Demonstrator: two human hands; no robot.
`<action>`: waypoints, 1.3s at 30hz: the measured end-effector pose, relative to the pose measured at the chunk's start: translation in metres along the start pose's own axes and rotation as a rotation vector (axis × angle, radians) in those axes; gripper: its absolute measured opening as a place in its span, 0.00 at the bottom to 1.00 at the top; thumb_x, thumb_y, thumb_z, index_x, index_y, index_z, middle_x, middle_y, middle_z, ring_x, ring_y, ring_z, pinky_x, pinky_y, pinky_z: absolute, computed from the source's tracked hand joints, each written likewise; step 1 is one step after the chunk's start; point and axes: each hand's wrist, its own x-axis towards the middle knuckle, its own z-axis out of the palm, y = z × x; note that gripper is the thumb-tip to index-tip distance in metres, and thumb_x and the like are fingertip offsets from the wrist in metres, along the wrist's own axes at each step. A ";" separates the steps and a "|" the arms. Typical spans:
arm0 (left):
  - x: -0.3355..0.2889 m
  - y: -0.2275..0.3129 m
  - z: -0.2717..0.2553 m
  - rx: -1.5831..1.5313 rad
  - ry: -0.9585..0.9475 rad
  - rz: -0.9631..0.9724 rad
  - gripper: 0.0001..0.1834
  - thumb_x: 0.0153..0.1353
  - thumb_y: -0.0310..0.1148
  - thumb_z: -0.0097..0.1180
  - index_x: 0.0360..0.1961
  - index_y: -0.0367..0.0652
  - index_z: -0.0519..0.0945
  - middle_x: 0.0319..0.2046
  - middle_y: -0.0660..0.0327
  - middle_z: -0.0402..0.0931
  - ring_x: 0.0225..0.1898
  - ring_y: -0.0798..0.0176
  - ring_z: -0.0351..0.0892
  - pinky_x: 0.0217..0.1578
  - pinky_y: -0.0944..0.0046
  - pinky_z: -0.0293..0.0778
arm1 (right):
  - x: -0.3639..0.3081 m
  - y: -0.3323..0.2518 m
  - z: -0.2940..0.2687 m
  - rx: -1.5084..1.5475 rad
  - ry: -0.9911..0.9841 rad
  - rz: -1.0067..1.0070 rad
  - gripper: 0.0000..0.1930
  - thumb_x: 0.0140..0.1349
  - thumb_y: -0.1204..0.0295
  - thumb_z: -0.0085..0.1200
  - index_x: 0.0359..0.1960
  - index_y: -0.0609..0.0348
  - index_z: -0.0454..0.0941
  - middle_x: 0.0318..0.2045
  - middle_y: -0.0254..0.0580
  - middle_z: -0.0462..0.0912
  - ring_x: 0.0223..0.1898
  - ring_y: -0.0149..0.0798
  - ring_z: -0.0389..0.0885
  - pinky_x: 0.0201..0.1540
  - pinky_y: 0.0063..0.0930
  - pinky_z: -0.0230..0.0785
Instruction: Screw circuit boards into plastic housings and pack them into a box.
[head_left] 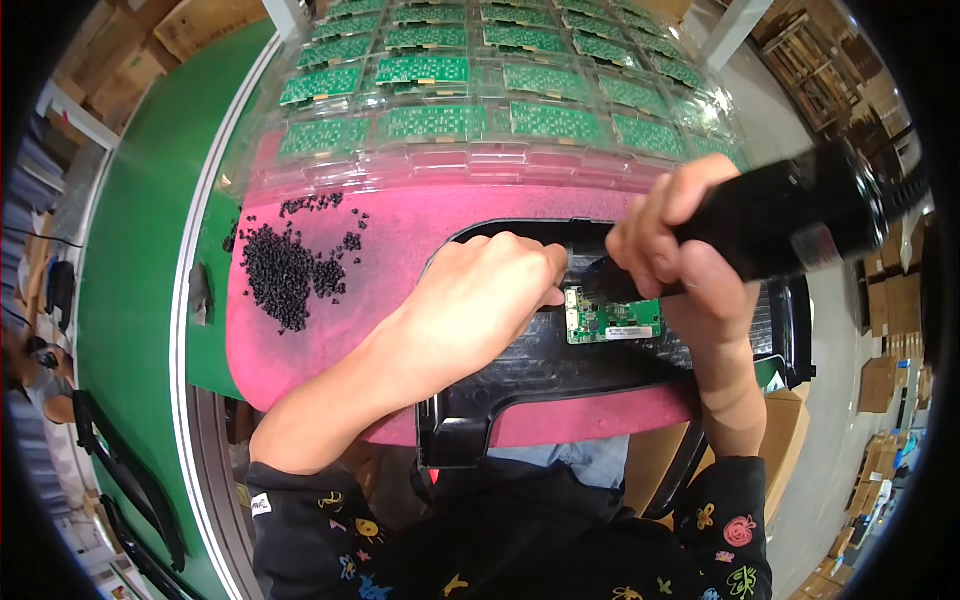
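Note:
My right hand (685, 235) is wrapped round a black corded electric screwdriver (800, 215), held almost level with its working end pointing left. That end hangs over a green circuit board (615, 325), which lies inside a black plastic housing (540, 365). From the left, my left hand (490, 295) reaches across the housing, its fingers curled and pinched together by the board's upper left corner. Whatever is between those fingertips, if anything, stays hidden. The right hand and the screwdriver cover part of the board.
A loose heap of small black screws (280, 275) lies on the pink mat (395, 215) to the left. Clear plastic trays (500, 155) with several green circuit boards stand behind. Curved black parts (125, 460) rest on the green surface (145, 270) at far left. Cardboard boxes (880, 370) stand at right.

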 end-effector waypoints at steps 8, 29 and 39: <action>0.007 0.005 0.001 -0.092 0.046 0.182 0.09 0.56 0.34 0.61 0.32 0.39 0.78 0.26 0.54 0.79 0.31 0.47 0.80 0.32 0.53 0.74 | -0.013 -0.020 -0.022 0.410 0.107 -0.187 0.15 0.62 0.59 0.53 0.45 0.50 0.68 0.21 0.27 0.68 0.19 0.26 0.66 0.33 0.27 0.63; 0.012 0.003 0.004 -0.204 0.034 0.219 0.11 0.51 0.26 0.65 0.36 0.38 0.79 0.29 0.54 0.79 0.32 0.50 0.81 0.32 0.58 0.76 | -0.027 -0.025 -0.012 0.185 0.074 0.049 0.17 0.58 0.61 0.60 0.38 0.53 0.65 0.19 0.30 0.66 0.16 0.26 0.65 0.24 0.24 0.60; 0.009 0.002 -0.004 -0.010 0.112 0.203 0.09 0.55 0.28 0.61 0.36 0.38 0.78 0.31 0.53 0.78 0.36 0.45 0.79 0.35 0.53 0.75 | -0.027 -0.021 -0.006 0.406 0.010 0.060 0.15 0.56 0.78 0.55 0.41 0.59 0.64 0.23 0.36 0.69 0.25 0.28 0.68 0.30 0.22 0.63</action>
